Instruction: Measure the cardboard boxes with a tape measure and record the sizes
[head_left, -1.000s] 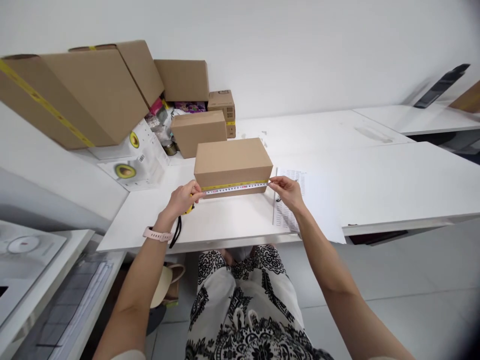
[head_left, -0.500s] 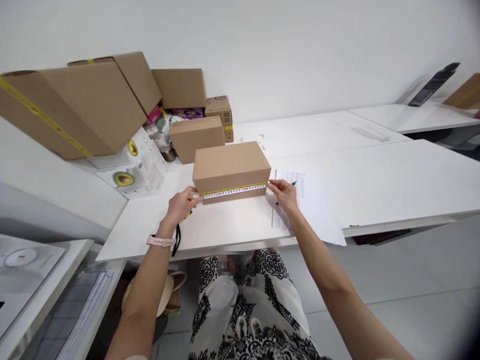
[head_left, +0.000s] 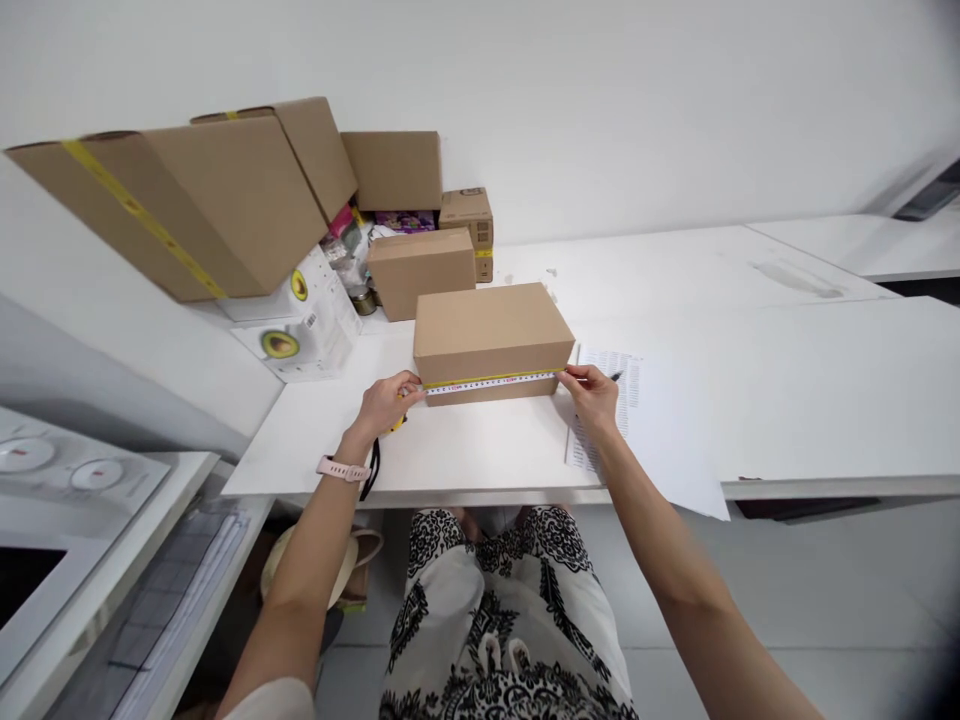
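A closed cardboard box (head_left: 491,325) sits on the white table in front of me. Across its near side runs a white tape measure (head_left: 487,384), stretched level just below a yellow strip. My left hand (head_left: 386,405) pinches the tape measure by the box's left corner; part of a yellow and black case shows under the palm, with a black strap hanging at the wrist. At the right corner, the fingers of my right hand (head_left: 590,395) grip the tape's other end. A dark pen (head_left: 616,376) pokes out beside that hand, above printed sheets (head_left: 634,400).
Large taped cartons (head_left: 217,190) lean on the left over white boxes with avocado pictures (head_left: 300,345). Smaller cardboard boxes (head_left: 421,268) and bagged items stand behind. A white microwave (head_left: 67,480) is at lower left. The table's front edge (head_left: 480,497) runs before my legs.
The view has turned slightly left, so everything sits further right in the picture. Both hands still hold the tape measure along the box.
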